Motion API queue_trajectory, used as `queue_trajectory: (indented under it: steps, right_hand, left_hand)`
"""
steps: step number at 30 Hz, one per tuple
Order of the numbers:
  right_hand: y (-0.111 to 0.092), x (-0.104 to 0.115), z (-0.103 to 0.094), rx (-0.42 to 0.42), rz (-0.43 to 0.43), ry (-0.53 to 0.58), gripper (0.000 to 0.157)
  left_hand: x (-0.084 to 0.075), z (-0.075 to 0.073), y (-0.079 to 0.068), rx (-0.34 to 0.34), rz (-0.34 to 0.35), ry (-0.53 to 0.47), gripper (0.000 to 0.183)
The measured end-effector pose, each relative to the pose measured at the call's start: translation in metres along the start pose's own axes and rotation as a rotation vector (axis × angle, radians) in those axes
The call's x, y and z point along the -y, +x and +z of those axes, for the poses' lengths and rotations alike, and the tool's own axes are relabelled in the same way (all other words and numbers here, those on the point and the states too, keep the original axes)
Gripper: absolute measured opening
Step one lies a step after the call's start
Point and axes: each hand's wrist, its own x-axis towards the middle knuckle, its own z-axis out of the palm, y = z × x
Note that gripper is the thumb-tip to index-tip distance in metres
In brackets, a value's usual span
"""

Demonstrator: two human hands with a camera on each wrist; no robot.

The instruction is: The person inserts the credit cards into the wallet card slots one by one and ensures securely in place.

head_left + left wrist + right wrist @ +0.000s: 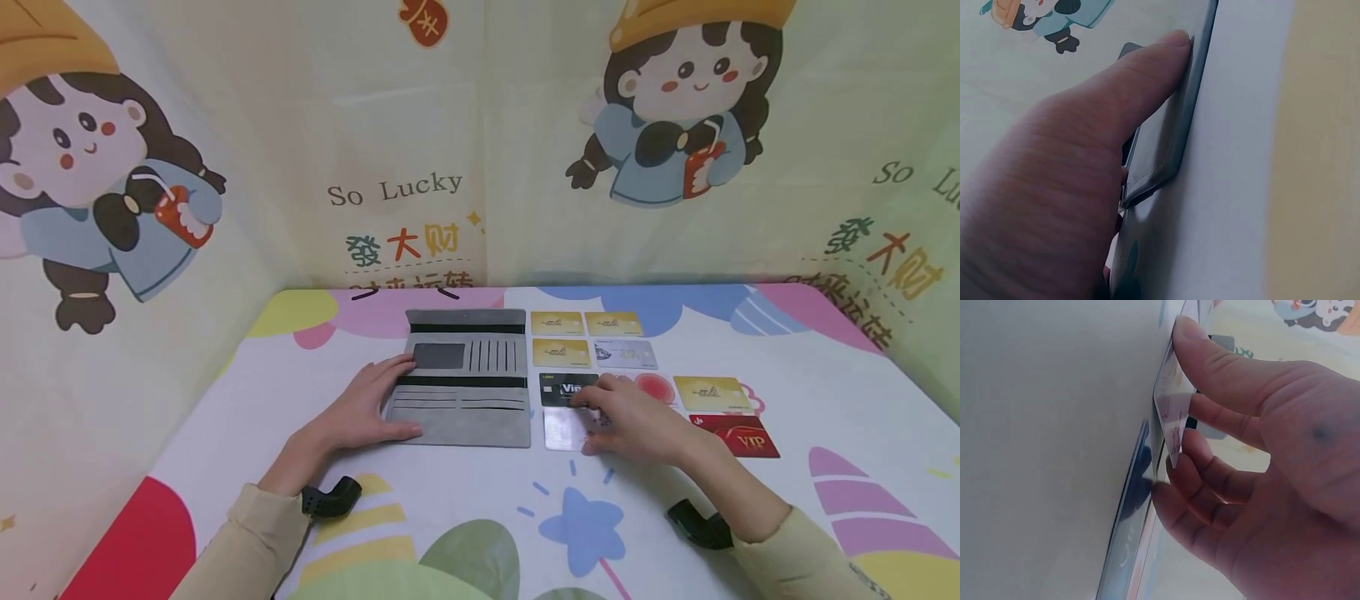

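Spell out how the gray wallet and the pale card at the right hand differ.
Size: the gray wallet is far larger than the pale card.
Build: the wallet lies unfolded, with slots; the card is one flat piece.
Handling: the left hand rests on the wallet; the right hand pinches the card.
Both are roughly rectangular.

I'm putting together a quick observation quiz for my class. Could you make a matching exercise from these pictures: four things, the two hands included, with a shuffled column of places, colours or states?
Things:
1. wallet
2. left hand
3. right hand
4. red card

Descriptions:
A. pinching a pale card
B. printed with VIP
C. grey and lying open
D. touching the wallet's left side

Pairs: 1-C, 2-D, 3-A, 4-B
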Motion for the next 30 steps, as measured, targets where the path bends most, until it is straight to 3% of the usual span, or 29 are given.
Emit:
queue_trajectory:
  steps: [14, 25, 30]
  right_hand:
    - [0.003, -0.010, -0.003, -0.065, -0.132, 0.019, 0.030]
    - [0.017, -0.022, -0.009, 0.054, -0.168, 0.223, 0.022]
    - [0.020, -0.026, -0.015, 0.105, -0.147, 0.306, 0.019]
  left_hand:
    - [-0.001, 0.000, -0.001, -0.001, 0.003, -0.015, 0.098]
    - [-0.002, -0.004, -0.003, 0.001, 0.010, -0.011, 0.098]
    - [-0.001, -0.003, -0.002, 0.005, 0.016, -0.003, 0.099]
